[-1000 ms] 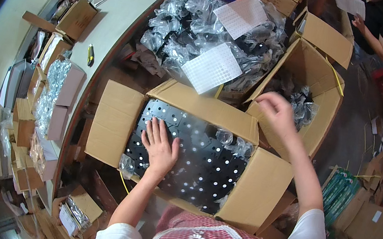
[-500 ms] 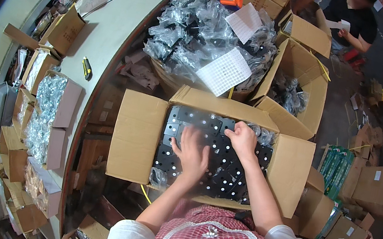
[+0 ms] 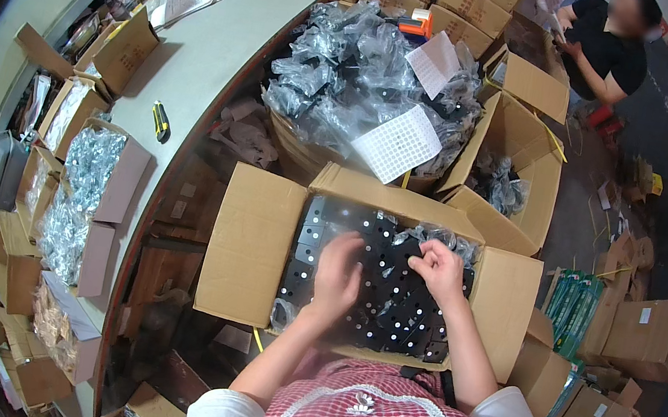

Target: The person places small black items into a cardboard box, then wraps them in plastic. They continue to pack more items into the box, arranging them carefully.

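In front of me is an open cardboard box [image 3: 252, 248], filled with flat black pieces [image 3: 388, 311] that have small pale dots. My left hand [image 3: 338, 274] hovers over the left half of the pieces, smeared by motion, so its grip is unclear. Over the right half is my right hand [image 3: 440, 274], thumb and fingers pinched together; whatever lies between them blends into the black pieces. Clear plastic wrapping [image 3: 454, 244] shows along the box's far right inside edge.
Beyond the box, bagged parts [image 3: 343, 63] fill a big carton, with white dotted sheets [image 3: 398, 142] and an orange tape dispenser [image 3: 416, 24] on top. Another open carton [image 3: 534, 143] stands right of it. A cutter knife [image 3: 160, 121] lies on the left table [image 3: 203, 42]. A person [image 3: 612, 52] stands far right.
My right hand has drawn nearer to me over the pieces. The left hand's spread fingers have moved and look more curled. More plastic wrapping shows at the box's far side.
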Tool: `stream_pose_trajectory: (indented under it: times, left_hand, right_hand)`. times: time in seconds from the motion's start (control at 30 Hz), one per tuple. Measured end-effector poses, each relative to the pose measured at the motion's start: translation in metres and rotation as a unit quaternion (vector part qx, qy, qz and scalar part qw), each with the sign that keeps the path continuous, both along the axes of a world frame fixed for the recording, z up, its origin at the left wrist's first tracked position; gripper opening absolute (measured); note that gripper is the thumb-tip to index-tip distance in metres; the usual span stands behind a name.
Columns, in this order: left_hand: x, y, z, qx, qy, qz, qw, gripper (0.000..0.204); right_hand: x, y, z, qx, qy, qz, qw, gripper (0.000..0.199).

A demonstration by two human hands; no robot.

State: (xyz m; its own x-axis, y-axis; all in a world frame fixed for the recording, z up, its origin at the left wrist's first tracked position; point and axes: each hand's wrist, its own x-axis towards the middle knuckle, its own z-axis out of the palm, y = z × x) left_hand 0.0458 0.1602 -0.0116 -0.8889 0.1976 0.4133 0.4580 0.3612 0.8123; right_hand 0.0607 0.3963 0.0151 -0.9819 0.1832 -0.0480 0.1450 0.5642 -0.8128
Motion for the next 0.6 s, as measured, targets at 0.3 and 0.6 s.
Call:
stream_pose_trajectory:
  times: [0.3, 0.6]
  left_hand:
    - [-0.029, 0.056, -0.005, -0.175, 0.054, -0.124, 0.975, 0.081]
    - [-0.044, 0.075, -0.022, -0.169, -0.092, -0.029, 0.981, 0.054]
  right_hand:
    - [0.047, -0.017, 0.036, 0.004, 0.033, 0.114, 0.993, 0.014]
    - [0.022, -0.002, 0.043, -0.303, -0.071, -0.059, 0.948, 0.014]
